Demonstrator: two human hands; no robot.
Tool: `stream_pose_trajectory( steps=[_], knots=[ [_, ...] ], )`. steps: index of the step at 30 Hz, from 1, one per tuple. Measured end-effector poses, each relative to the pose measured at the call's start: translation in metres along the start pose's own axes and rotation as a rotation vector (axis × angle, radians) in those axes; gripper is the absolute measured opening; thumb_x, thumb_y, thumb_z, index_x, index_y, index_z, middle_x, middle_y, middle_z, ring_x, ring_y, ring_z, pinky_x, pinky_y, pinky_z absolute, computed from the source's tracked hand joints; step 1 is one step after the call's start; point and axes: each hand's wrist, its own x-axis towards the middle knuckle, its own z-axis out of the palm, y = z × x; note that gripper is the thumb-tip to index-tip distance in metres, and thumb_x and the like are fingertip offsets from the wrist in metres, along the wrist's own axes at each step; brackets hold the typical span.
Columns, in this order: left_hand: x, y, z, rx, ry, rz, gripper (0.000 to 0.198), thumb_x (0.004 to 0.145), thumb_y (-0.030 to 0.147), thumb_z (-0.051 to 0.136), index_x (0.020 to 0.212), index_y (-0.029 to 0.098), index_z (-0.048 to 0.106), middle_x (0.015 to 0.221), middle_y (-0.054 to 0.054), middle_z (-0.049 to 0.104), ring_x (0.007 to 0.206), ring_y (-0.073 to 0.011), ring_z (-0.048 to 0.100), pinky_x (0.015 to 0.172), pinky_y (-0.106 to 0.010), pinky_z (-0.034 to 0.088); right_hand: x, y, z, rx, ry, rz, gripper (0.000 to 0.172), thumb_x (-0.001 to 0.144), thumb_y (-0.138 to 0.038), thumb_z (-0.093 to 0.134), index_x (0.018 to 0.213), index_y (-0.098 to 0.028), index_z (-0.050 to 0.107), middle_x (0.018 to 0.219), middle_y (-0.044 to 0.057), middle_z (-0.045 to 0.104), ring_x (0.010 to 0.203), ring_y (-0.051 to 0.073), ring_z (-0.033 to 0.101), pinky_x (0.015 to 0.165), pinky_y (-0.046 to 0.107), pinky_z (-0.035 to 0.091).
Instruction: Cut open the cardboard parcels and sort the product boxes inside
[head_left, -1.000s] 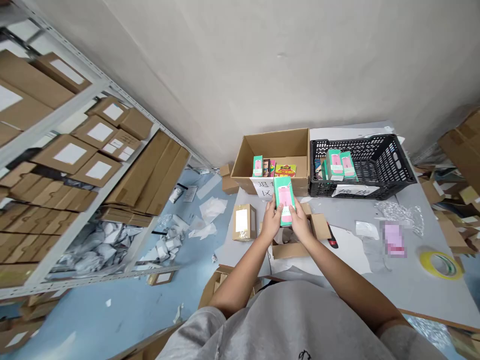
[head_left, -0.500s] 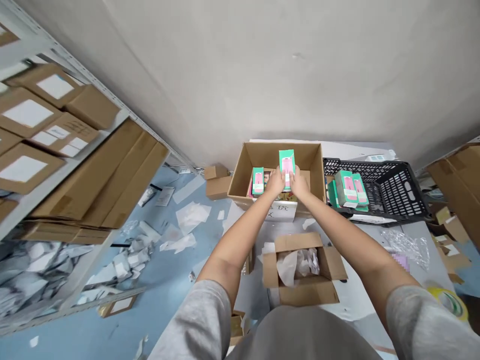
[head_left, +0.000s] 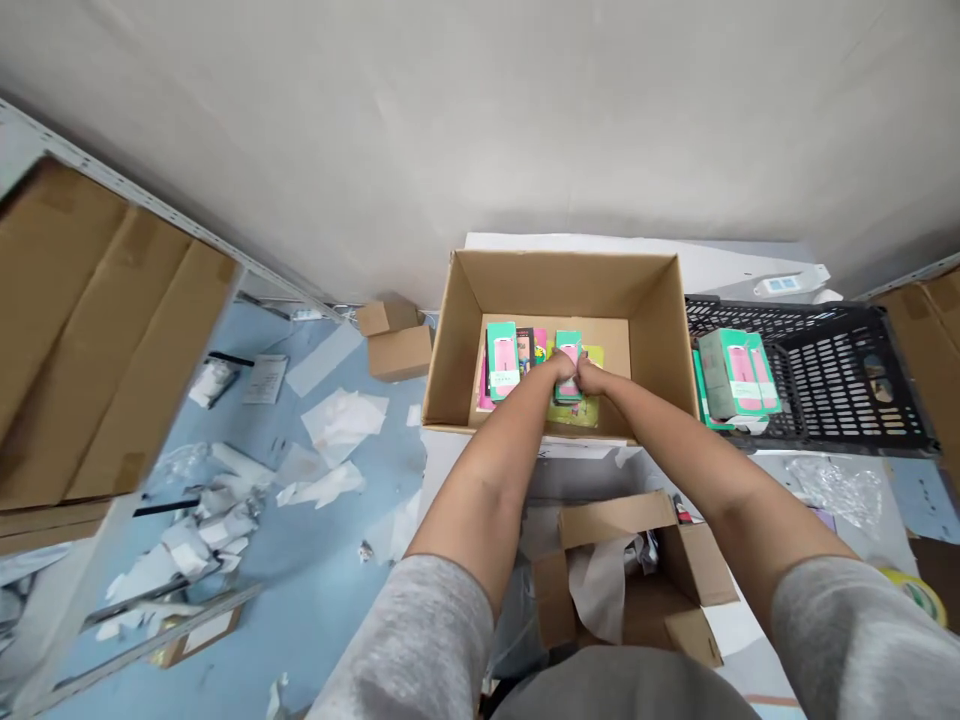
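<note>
Both my hands reach into a large open cardboard box (head_left: pixel 658 300) at the far side of the table. My left hand (head_left: pixel 559 367) and my right hand (head_left: pixel 592 377) are closed together on a green and pink product box (head_left: pixel 568 352), held low over a yellow pack (head_left: pixel 581 411) on the box floor. Another green and pink box (head_left: pixel 502 359) stands upright at the left inside, with several darker packs beside it.
A black plastic crate (head_left: pixel 840 385) to the right holds two green and pink boxes (head_left: pixel 737 374). A small opened carton (head_left: pixel 630 580) with white paper sits near me. Yellow tape roll (head_left: pixel 916 592) at right. Shelving with flat cardboard (head_left: pixel 97 330) at left; paper scraps litter the blue floor.
My hands carried the green and pink box from above the small carton forward and down into the large cardboard box. My view has leaned forward over the table.
</note>
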Motion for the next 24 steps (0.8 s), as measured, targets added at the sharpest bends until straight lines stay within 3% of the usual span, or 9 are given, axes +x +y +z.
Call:
stream_pose_trajectory(
  steps=[3, 8, 10, 13, 16, 18, 20, 22, 24],
  knots=[
    [0.008, 0.005, 0.006, 0.052, -0.057, -0.147, 0.092, 0.079, 0.037, 0.095, 0.155, 0.000, 0.059, 0.146, -0.038, 0.068, 0.147, -0.0549, 0.059, 0.117, -0.070, 0.049, 0.006, 0.003, 0.003, -0.176, -0.078, 0.154, 0.105, 0.084, -0.059, 0.083, 0.167, -0.004, 0.051, 0.117, 0.022, 0.083, 0.105, 0.040, 0.078, 0.109, 0.053, 0.056],
    [0.007, 0.041, -0.013, 0.268, -0.118, -0.069, 0.050, 0.086, 0.028, 0.089, 0.126, 0.003, 0.076, 0.124, -0.027, 0.079, 0.138, -0.0498, 0.068, 0.119, -0.057, 0.051, 0.003, -0.029, -0.030, -0.518, -0.224, -0.095, 0.049, 0.092, -0.045, 0.082, 0.129, -0.013, 0.078, 0.108, 0.018, 0.082, 0.103, 0.036, 0.074, 0.104, 0.049, 0.056],
    [-0.017, 0.051, -0.032, 0.310, -0.044, 0.038, 0.037, 0.092, 0.026, 0.083, 0.123, 0.006, 0.076, 0.127, -0.025, 0.078, 0.140, -0.0451, 0.067, 0.121, -0.054, 0.049, -0.022, -0.048, -0.056, -0.599, -0.111, -0.225, 0.038, 0.100, -0.040, 0.073, 0.129, -0.015, 0.078, 0.117, 0.020, 0.079, 0.113, 0.039, 0.071, 0.107, 0.050, 0.054],
    [-0.102, 0.050, -0.057, 0.305, 0.262, 0.380, 0.035, 0.107, 0.034, 0.065, 0.132, 0.010, 0.071, 0.139, -0.022, 0.070, 0.147, -0.0408, 0.060, 0.125, -0.056, 0.045, -0.105, -0.068, -0.094, -0.606, 0.171, -0.453, 0.042, 0.111, -0.036, 0.054, 0.144, -0.016, 0.071, 0.136, 0.020, 0.071, 0.130, 0.041, 0.062, 0.113, 0.053, 0.049],
    [-0.231, 0.025, -0.057, 0.323, 0.409, 0.456, 0.040, 0.117, 0.045, 0.046, 0.134, 0.019, 0.070, 0.137, -0.015, 0.070, 0.142, -0.0357, 0.063, 0.122, -0.052, 0.048, -0.225, -0.060, -0.112, -0.692, 0.306, -0.426, 0.039, 0.114, -0.031, 0.044, 0.139, -0.018, 0.071, 0.132, 0.019, 0.068, 0.127, 0.039, 0.060, 0.111, 0.051, 0.049],
    [-0.317, -0.004, -0.035, 0.463, 0.334, 0.298, 0.039, 0.118, 0.048, 0.042, 0.126, 0.024, 0.071, 0.124, -0.012, 0.074, 0.126, -0.0321, 0.071, 0.112, -0.045, 0.054, -0.304, -0.035, -0.110, -0.781, 0.268, -0.319, 0.036, 0.112, -0.029, 0.047, 0.134, -0.017, 0.072, 0.127, 0.018, 0.068, 0.119, 0.037, 0.061, 0.107, 0.048, 0.050],
    [-0.383, -0.040, 0.003, 0.614, 0.199, 0.051, 0.034, 0.115, 0.048, 0.048, 0.122, 0.024, 0.071, 0.118, -0.013, 0.075, 0.114, -0.0319, 0.074, 0.102, -0.042, 0.057, -0.365, 0.000, -0.100, -0.859, 0.174, -0.164, 0.037, 0.109, -0.029, 0.052, 0.137, -0.014, 0.071, 0.129, 0.020, 0.068, 0.119, 0.036, 0.061, 0.106, 0.046, 0.050],
    [-0.423, -0.076, 0.047, 0.724, 0.109, -0.146, 0.037, 0.110, 0.047, 0.059, 0.133, 0.020, 0.068, 0.130, -0.019, 0.073, 0.122, -0.0356, 0.073, 0.101, -0.042, 0.057, -0.405, 0.036, -0.088, -0.899, 0.097, 0.009, 0.050, 0.107, -0.032, 0.059, 0.152, -0.010, 0.062, 0.145, 0.024, 0.063, 0.129, 0.038, 0.059, 0.109, 0.046, 0.049],
    [-0.439, -0.105, 0.088, 0.758, 0.121, -0.261, 0.055, 0.108, 0.049, 0.062, 0.151, 0.015, 0.057, 0.152, -0.026, 0.063, 0.138, -0.0407, 0.064, 0.108, -0.045, 0.054, -0.425, 0.067, -0.077, -0.882, 0.016, 0.177, 0.065, 0.104, -0.034, 0.064, 0.161, -0.007, 0.053, 0.159, 0.028, 0.055, 0.139, 0.042, 0.056, 0.110, 0.047, 0.050]
  ],
)
